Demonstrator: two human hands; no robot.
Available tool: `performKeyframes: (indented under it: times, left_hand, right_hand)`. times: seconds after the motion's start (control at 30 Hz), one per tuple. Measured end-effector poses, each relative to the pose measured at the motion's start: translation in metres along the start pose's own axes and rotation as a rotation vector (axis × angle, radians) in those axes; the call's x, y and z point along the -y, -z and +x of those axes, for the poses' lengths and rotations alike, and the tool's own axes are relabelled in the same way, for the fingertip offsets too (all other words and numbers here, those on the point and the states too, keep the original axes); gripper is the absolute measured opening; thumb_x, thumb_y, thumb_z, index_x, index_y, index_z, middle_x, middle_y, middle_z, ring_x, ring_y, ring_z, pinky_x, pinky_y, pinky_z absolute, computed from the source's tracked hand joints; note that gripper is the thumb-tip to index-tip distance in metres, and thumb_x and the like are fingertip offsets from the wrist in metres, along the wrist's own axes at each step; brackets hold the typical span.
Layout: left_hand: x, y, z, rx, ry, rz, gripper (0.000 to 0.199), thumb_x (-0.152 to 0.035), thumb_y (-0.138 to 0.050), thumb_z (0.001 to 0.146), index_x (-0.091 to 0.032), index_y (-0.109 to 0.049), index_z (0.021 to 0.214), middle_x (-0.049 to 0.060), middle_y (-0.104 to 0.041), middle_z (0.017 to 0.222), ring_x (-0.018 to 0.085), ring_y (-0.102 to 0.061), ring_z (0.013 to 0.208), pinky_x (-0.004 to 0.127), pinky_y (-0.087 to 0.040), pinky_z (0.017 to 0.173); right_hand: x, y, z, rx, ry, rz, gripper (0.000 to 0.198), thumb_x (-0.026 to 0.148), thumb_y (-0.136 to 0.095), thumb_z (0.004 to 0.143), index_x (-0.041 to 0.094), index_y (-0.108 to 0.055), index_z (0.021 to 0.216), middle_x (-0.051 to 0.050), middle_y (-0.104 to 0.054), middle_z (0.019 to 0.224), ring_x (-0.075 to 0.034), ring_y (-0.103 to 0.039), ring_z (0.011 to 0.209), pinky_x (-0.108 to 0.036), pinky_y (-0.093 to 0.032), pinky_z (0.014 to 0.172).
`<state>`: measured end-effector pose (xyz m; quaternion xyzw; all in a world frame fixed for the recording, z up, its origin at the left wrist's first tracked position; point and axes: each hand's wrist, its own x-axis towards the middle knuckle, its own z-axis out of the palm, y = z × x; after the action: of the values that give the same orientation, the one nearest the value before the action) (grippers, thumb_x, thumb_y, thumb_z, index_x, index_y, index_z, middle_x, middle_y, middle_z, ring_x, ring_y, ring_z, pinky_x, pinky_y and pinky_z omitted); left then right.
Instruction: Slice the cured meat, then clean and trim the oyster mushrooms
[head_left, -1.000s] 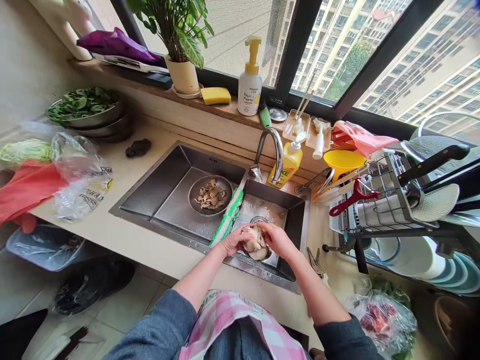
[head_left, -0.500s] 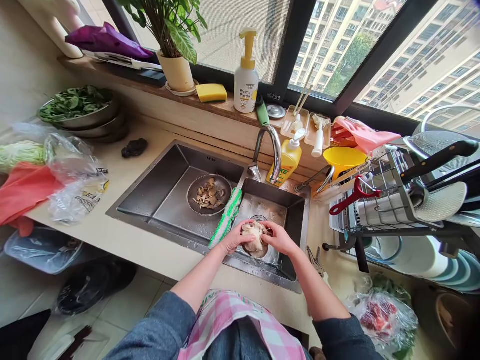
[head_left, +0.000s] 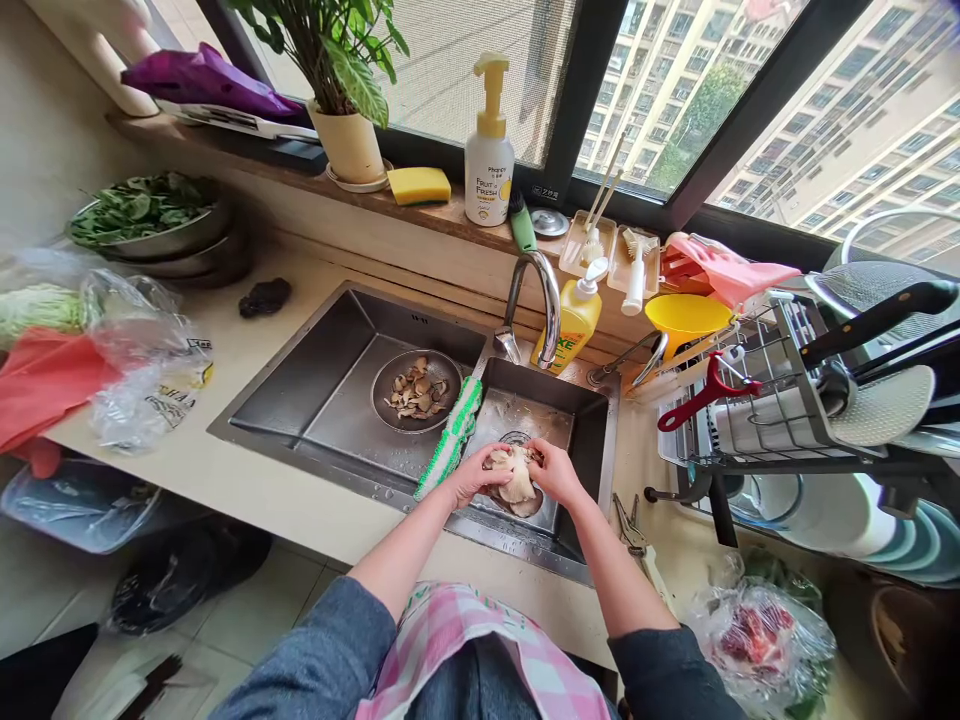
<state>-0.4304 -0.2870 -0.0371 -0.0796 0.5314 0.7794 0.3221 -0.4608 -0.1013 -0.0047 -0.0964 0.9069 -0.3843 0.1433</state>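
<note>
Between my two hands is a pale cluster of oyster mushrooms (head_left: 519, 480), held over the smaller right-hand sink basin (head_left: 581, 430). My left hand (head_left: 478, 474) grips its left side, thumb on the front. On the upper right edge, my right hand (head_left: 553, 470) pinches the cluster with closed fingers. Some of the cluster's far side is hidden behind the fingers. In the larger left basin (head_left: 300, 390) stands a round metal bowl (head_left: 382, 412) with several torn mushroom pieces (head_left: 417, 390) in it. A green and white cloth (head_left: 452, 440) drapes over the divider between the basins.
The curved faucet (head_left: 551, 300) rises behind the divider, near a yellow detergent bottle (head_left: 568, 325). To the right are a dish rack (head_left: 787, 400) holding a knife and utensils, and wrapped meat (head_left: 757, 630). Bowls of leafy greens (head_left: 142, 215) stand at the far left.
My right hand has shifted slightly up along the cluster, its fingers now bunched at the upper edge. The cluster is turned, showing more of its pale underside. The camera view has moved slightly.
</note>
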Motion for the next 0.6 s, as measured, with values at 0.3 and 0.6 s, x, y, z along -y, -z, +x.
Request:
performKeyframes:
  times: [0.3,0.6]
  left_hand:
    - [-0.001,0.008,-0.006,0.188,-0.036,-0.037,0.103,-0.019,-0.082,0.046,-0.031,-0.030,0.135,0.009,-0.047,0.128,0.024,-0.050,0.112,0.036,-0.042,0.090]
    - [-0.006,0.009,-0.013,0.313,0.066,0.119,0.084,-0.019,-0.082,0.045,-0.026,-0.047,0.121,0.006,-0.056,0.115,0.023,-0.054,0.104,0.032,-0.045,0.080]
  right_hand:
    - [-0.008,-0.007,-0.003,0.065,-0.091,0.323,0.034,0.016,-0.045,0.061,0.016,-0.062,0.090,0.003,-0.057,0.068,-0.009,-0.044,0.056,-0.019,-0.033,0.051]
    - [-0.015,0.034,0.001,0.057,-0.002,0.074,0.028,0.016,-0.046,0.066,0.018,-0.064,0.088,0.002,-0.055,0.065,-0.011,-0.045,0.057,-0.021,-0.035,0.055]
